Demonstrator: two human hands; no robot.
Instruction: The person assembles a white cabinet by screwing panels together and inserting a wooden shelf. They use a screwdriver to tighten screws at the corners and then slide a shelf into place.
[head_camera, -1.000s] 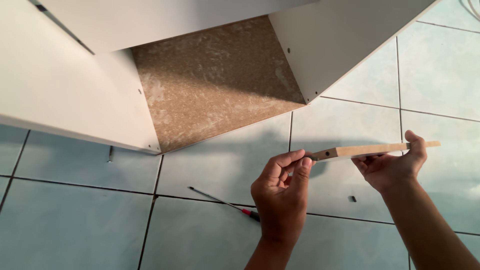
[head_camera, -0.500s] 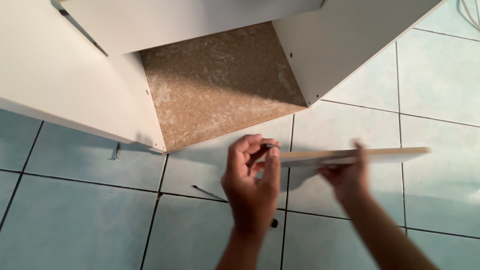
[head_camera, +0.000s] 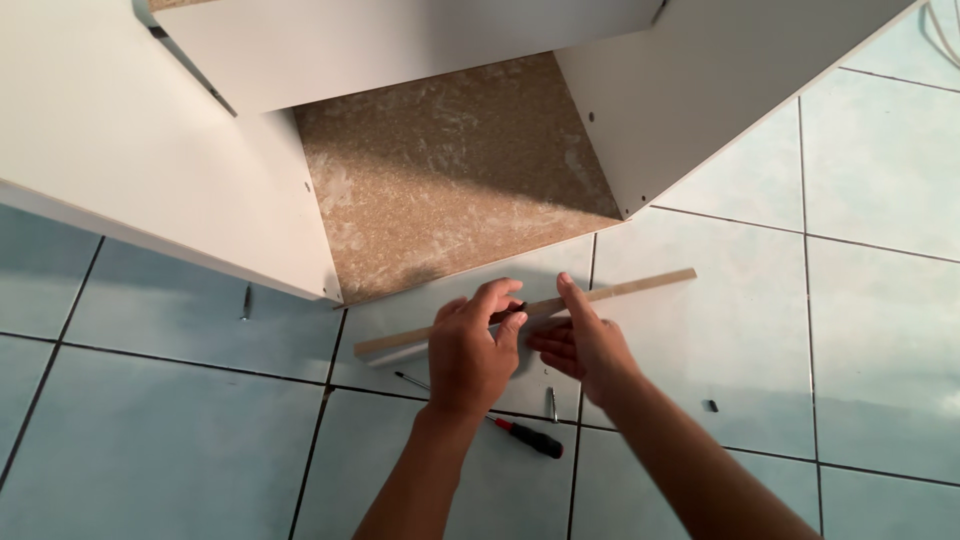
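A long thin wooden strip (head_camera: 635, 288) is held level above the tiled floor, in front of an open white cabinet carcass (head_camera: 180, 190) with a brown particle-board back panel (head_camera: 450, 170). My left hand (head_camera: 472, 350) pinches something small and dark against the strip's middle; what it is cannot be made out. My right hand (head_camera: 585, 340) steadies the strip beside it, fingers extended along its underside. A red-and-black-handled screwdriver (head_camera: 525, 437) lies on the floor just below my left wrist.
Loose screws lie on the blue-green tiles: one (head_camera: 246, 301) left near the cabinet's edge, one (head_camera: 552, 403) beneath my hands. A small dark piece (head_camera: 710, 405) lies to the right. The cabinet's white side panels (head_camera: 720, 90) angle outward at the top.
The strip has swung from pointing right to lying across in front of the cabinet opening. Both hands have come closer together at its middle, and the view has shifted slightly.
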